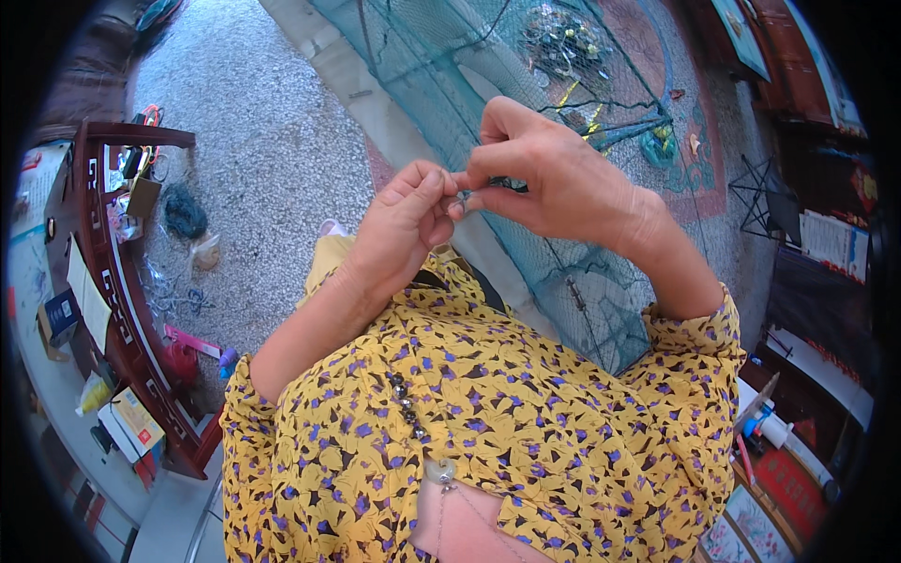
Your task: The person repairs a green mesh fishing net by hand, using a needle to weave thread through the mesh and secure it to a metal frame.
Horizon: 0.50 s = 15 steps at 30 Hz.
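My left hand [410,214] and my right hand [558,174] meet in front of me, fingertips almost touching. Both are closed in a pinch on a small bit of teal netting [463,196]. Some dark green strands [509,184] show inside the curl of my right fingers. Just beyond and beneath the hands stretches a long teal mesh net [422,84] with dark frame bars, running from the top of the view down to my right side. How the pinched bit joins the long net is hidden by my fingers.
On the left stands a dark wooden cabinet [117,291] holding boxes and small items. Beside it, a dark teal net bundle [185,209], a plastic bag [205,251] and pink scissors [192,340] lie on the speckled floor [272,122]. A black folding stool [765,199] stands right.
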Tool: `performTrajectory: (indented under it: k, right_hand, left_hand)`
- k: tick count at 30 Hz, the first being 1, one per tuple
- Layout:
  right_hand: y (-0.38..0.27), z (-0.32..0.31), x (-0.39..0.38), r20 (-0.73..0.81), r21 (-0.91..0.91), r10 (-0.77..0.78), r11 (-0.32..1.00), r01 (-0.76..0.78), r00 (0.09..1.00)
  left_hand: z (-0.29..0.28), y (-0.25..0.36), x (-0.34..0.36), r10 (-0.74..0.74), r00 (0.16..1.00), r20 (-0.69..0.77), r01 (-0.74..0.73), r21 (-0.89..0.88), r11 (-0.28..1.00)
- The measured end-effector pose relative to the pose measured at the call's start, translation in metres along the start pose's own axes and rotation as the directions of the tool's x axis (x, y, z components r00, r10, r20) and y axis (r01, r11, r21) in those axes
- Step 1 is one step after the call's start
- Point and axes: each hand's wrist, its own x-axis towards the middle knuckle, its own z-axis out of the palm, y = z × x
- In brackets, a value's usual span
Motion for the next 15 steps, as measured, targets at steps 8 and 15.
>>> performTrajectory:
  k: [8,15]
  right_hand:
    - [-0.037,0.016,0.019,-0.226,-0.063,-0.307,0.952,0.301,0.924]
    - [-0.040,-0.041,0.033,-0.363,0.772,0.196,0.611,0.176,0.911]
  left_hand:
    - [0.031,0.012,-0.011,0.346,0.937,0.039,-0.310,0.548,0.777]
    - [0.056,0.043,-0.015,0.234,0.914,0.331,-0.387,0.884,0.263]
